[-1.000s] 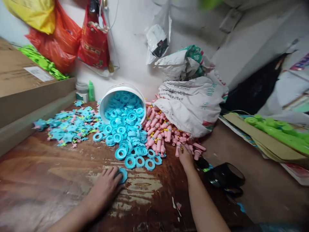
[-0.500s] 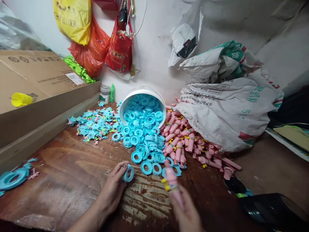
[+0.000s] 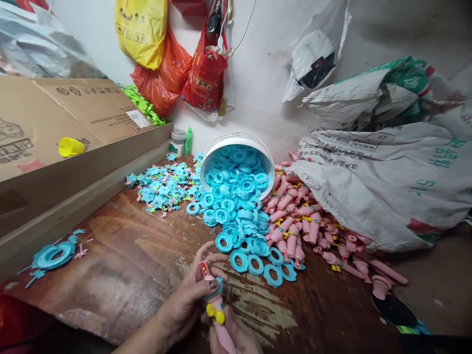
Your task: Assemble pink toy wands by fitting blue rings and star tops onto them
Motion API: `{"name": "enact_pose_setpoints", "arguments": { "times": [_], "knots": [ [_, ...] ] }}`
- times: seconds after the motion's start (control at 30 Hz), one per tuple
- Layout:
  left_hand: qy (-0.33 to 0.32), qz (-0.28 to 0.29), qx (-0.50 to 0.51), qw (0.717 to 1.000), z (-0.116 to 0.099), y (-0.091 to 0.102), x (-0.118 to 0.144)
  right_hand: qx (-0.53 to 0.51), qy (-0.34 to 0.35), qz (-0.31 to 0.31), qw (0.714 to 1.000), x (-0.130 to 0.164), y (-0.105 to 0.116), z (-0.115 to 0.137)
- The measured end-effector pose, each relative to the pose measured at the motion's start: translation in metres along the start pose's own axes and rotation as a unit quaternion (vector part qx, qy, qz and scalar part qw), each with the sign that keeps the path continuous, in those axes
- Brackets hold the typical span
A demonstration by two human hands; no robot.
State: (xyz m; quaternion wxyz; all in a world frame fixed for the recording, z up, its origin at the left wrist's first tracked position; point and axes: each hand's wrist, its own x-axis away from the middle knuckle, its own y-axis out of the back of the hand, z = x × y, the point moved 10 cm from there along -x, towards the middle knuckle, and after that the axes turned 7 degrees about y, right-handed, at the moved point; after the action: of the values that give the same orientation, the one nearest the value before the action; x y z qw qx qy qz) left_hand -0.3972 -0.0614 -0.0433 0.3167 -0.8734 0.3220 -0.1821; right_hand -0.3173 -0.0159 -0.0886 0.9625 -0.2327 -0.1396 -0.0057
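My left hand (image 3: 184, 295) is closed on a blue plastic ring (image 3: 218, 289), its thumb pressed against the ring. A pink bottle-shaped plastic piece (image 3: 224, 339) with a yellow knobbed part passes up through the ring. Its red-patterned tip pokes out above my left thumb. Below, my right hand (image 3: 238, 329) grips the pink piece by its lower body. Ahead of my hands, loose blue rings (image 3: 255, 265) lie flat on the wooden table (image 3: 121, 275).
A white bucket (image 3: 271, 164) lies on its side, spilling blue rings. Pink pieces (image 3: 291, 241) spread from a white woven sack (image 3: 387, 196) at right. Small blue star-shaped parts (image 3: 165, 179) lie left of the bucket. A cardboard box (image 3: 92, 113) borders the left edge.
My right hand has brought the pink piece left to my left hand, and its tip now goes through the blue ring. The view has turned slightly left.
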Motion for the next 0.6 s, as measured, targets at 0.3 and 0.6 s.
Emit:
{"name": "enact_pose_setpoints", "arguments": {
  "times": [0.3, 0.6],
  "knots": [
    [-0.118, -0.388, -0.624, 0.668, -0.200, 0.115, -0.096, -0.075, -0.030, 0.056, 0.995, -0.016, 0.001, -0.035],
    [-0.110, -0.386, -0.730, 0.553, -0.194, 0.119, -0.052, -0.159, -0.004, 0.082, 0.984, -0.013, 0.005, -0.028]
  ]
}}
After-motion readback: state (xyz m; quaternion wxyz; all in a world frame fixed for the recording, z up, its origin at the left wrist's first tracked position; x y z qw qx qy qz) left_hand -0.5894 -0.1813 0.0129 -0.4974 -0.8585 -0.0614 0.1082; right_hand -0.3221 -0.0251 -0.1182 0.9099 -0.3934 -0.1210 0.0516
